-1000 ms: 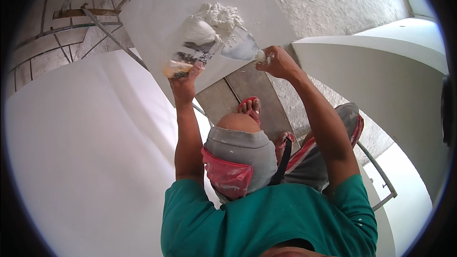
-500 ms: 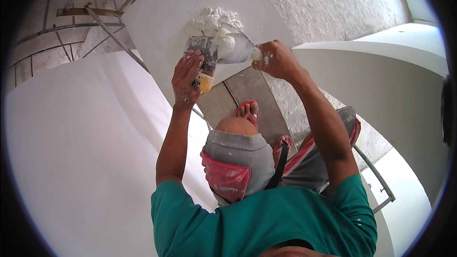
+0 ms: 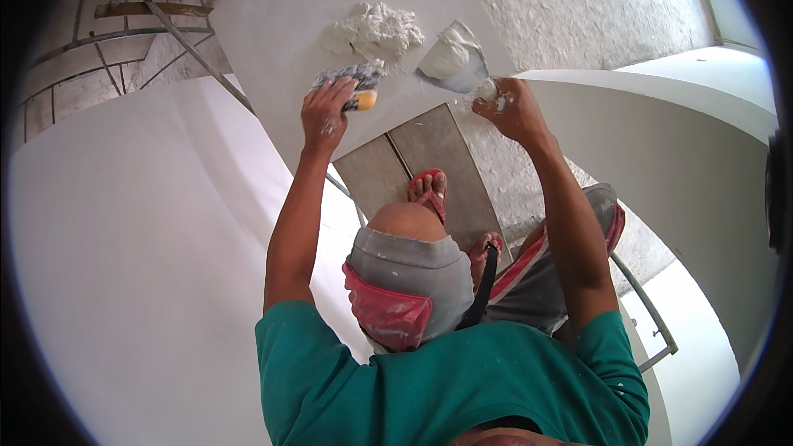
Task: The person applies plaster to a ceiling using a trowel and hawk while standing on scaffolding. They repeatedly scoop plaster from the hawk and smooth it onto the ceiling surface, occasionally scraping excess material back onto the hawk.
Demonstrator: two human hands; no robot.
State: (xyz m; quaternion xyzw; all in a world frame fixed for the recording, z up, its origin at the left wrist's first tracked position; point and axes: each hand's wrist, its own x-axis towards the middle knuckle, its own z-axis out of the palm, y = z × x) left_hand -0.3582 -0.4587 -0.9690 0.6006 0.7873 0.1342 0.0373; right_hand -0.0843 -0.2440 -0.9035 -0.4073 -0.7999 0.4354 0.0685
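Your left hand (image 3: 326, 111) is fisted around the yellow handle of a putty knife (image 3: 351, 83), its plaster-smeared blade pointing away from you. Your right hand (image 3: 512, 107) is clenched on the handle of a trowel (image 3: 453, 62), whose blade carries a lump of white plaster. Both blades sit over the white board (image 3: 281, 25), and the plaster pile (image 3: 373, 30) lies just beyond the putty knife and left of the trowel, touching neither. The board's near edge runs right under both hands. Below it are grey planks (image 3: 413, 157) with your sandalled foot (image 3: 428, 192) on them. A smooth white wall (image 3: 124, 264) fills your left, and a white ledge (image 3: 661, 116) curves in on the right, just beside your right hand.
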